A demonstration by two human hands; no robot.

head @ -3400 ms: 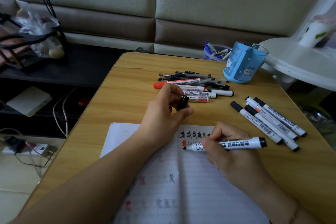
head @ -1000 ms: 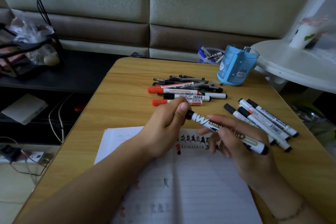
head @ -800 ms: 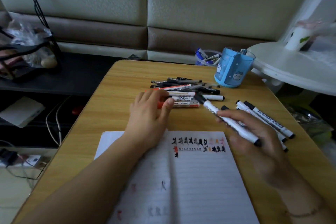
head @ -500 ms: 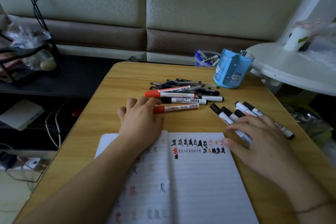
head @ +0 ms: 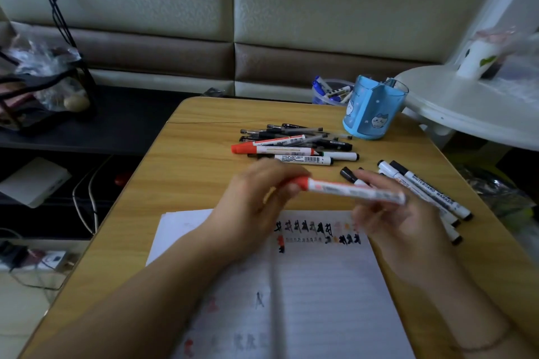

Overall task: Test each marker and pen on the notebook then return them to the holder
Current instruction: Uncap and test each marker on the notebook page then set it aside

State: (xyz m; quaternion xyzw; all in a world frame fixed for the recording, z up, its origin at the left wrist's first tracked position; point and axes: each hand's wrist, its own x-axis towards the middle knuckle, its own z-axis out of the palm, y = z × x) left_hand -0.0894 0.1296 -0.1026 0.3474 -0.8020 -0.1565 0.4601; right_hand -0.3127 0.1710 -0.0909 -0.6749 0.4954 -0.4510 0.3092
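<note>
Left hand [head: 256,198] grips red-capped marker [head: 350,191] at cap; right hand [head: 399,213] holds barrel, both above notebook [head: 320,285], blurred.

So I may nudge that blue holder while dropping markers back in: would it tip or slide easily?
The blue holder looks like thin plastic and seems to hold little or nothing, so it is probably light and would slide on the smooth wooden table. It stands taller than its base is wide, so a high knock could tip it.
</note>
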